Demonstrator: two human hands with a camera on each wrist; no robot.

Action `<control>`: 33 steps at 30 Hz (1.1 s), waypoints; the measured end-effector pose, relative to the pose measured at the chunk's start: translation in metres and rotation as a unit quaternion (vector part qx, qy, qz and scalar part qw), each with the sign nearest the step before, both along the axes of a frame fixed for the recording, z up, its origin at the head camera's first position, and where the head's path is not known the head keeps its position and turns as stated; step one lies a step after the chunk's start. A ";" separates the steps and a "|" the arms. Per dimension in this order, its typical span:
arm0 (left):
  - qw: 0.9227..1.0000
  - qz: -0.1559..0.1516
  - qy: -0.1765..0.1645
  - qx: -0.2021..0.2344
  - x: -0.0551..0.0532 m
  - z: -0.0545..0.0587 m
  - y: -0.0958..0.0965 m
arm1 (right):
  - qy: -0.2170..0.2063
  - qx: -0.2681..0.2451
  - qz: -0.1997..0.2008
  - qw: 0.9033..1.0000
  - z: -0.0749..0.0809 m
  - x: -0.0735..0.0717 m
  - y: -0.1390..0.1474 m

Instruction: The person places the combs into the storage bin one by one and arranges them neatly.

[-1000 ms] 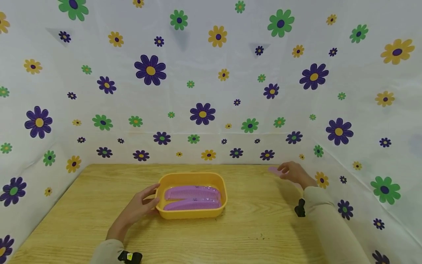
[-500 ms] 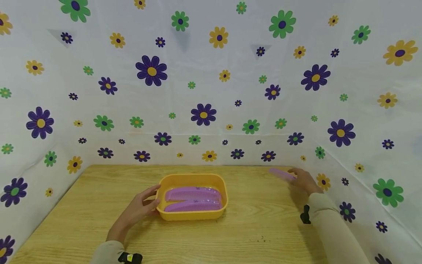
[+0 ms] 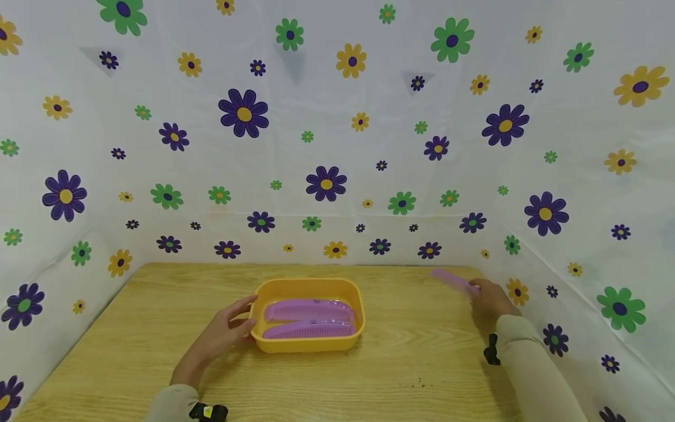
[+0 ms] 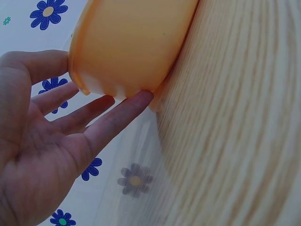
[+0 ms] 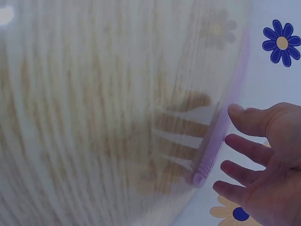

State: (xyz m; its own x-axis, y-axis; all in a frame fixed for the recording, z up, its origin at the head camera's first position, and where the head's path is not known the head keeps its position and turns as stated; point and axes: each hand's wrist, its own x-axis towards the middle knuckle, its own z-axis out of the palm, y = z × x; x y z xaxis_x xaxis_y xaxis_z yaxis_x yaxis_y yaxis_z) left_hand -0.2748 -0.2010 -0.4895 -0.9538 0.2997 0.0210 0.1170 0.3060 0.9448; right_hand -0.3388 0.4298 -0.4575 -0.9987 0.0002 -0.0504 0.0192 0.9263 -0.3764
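In the head view, a yellow plastic container stands on the wooden table, and two purple combs lie inside it, one behind the other. My left hand rests with extended fingers against the container's left end; the left wrist view shows fingertips touching its outer wall and rim. At the table's back right corner lies another purple comb. Beside its near end is my right hand. The right wrist view shows fairly straight fingers at the edge of this comb, not wrapped around it.
A glossy wood-grain table fills the lower view. White cloth walls with printed flowers enclose it at the back and both sides. A few dark specks mark the table at front right.
My right hand has slid right and slightly nearer along the comb to its near end, uncovering more of it. My left hand and the container keep their places.
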 end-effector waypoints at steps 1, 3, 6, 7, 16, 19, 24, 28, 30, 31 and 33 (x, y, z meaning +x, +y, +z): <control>1.000 0.002 -0.001 -0.001 0.000 0.000 0.000 | 0.000 0.006 0.001 1.000 -0.001 -0.001 0.001; 1.000 0.007 -0.003 -0.002 0.000 0.001 0.000 | 0.007 0.020 0.008 1.000 -0.003 -0.003 0.003; 1.000 0.000 0.003 -0.006 0.001 0.001 0.000 | 0.010 0.034 0.007 0.999 -0.005 -0.007 0.006; 1.000 0.000 0.003 -0.006 0.001 0.001 0.000 | 0.009 0.037 0.006 0.999 -0.006 -0.008 0.008; 1.000 -0.002 0.003 -0.008 0.000 0.001 0.000 | -0.005 0.017 -0.006 1.000 -0.004 -0.004 0.009; 1.000 0.001 0.001 -0.005 0.000 0.001 0.000 | -0.002 0.002 -0.006 1.000 -0.003 -0.001 0.008; 1.000 -0.003 0.000 -0.004 0.002 0.000 -0.001 | -0.013 -0.032 -0.015 0.999 -0.005 0.001 0.010; 1.000 -0.003 0.000 -0.002 0.001 -0.002 -0.001 | -0.014 -0.057 -0.009 0.998 -0.003 0.000 0.014; 1.000 0.001 -0.003 0.001 0.000 -0.002 -0.001 | -0.008 -0.067 -0.002 0.998 0.000 0.000 0.014; 1.000 0.002 -0.004 0.001 0.000 -0.002 -0.001 | -0.007 -0.071 -0.002 0.997 0.002 0.000 0.014; 1.000 -0.001 -0.001 -0.001 0.000 -0.001 -0.001 | -0.005 -0.080 0.000 0.997 0.004 -0.001 0.014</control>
State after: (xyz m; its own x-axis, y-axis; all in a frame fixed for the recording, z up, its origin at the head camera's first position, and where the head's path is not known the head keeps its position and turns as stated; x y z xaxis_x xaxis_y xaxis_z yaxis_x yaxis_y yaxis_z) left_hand -0.2751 -0.2016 -0.4907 -0.9530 0.3022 0.0194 0.1166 0.3068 0.9446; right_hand -0.3396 0.4435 -0.4539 -0.9982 -0.0077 -0.0593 0.0243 0.8540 -0.5197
